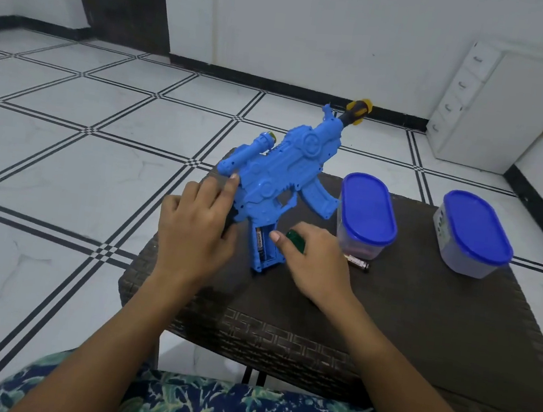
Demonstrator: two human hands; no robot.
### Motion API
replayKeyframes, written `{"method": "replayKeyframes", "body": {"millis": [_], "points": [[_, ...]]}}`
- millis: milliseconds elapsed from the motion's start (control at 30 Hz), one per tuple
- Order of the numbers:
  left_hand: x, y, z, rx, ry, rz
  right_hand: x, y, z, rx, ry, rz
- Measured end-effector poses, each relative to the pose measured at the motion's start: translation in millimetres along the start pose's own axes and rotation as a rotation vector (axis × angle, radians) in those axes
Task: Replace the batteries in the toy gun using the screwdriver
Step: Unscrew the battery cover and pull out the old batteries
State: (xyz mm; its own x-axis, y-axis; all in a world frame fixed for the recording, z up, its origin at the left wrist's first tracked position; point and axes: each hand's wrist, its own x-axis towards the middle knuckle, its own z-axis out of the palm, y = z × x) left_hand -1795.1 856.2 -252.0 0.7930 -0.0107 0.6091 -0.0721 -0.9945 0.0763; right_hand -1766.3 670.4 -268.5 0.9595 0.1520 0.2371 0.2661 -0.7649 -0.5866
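A blue toy gun (278, 168) stands tilted on the dark wicker table (419, 329), muzzle up and to the far right, grip down. Its grip compartment is uncovered and a battery (259, 241) lies inside. My left hand (196, 230) grips the rear of the gun, thumb against its scope. My right hand (317, 263) holds a screwdriver by its green handle (296, 240), right beside the grip; the shaft is hidden. A loose battery (357, 263) lies on the table just right of that hand.
Two clear plastic tubs with blue lids stand on the table, one (367, 215) close behind the right hand, the other (475, 234) near the right edge. A white drawer unit (483, 106) stands against the far wall. Tiled floor lies to the left.
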Motion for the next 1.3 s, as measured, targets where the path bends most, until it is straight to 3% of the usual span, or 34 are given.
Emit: {"method": "replayKeyframes", "body": {"millis": [233, 467, 867, 1300], "points": [[1.6, -7.8, 12.2, -0.117, -0.089, -0.082, 4.5, -7.4, 4.4, -0.108, 0.007, 0.106], [0.7, -16.5, 24.2, -0.149, -0.117, -0.143, 2.6, -21.7, 10.6, -0.252, -0.105, -0.168], [-1.1, -18.7, 31.1, -0.208, -0.222, -0.221, 14.6, -17.4, 9.2, -0.267, -0.308, -0.241], [-4.9, -8.4, 35.4, -0.26, -0.381, -0.286, 10.2, -20.7, -3.2, -0.15, -0.098, -0.234]]}}
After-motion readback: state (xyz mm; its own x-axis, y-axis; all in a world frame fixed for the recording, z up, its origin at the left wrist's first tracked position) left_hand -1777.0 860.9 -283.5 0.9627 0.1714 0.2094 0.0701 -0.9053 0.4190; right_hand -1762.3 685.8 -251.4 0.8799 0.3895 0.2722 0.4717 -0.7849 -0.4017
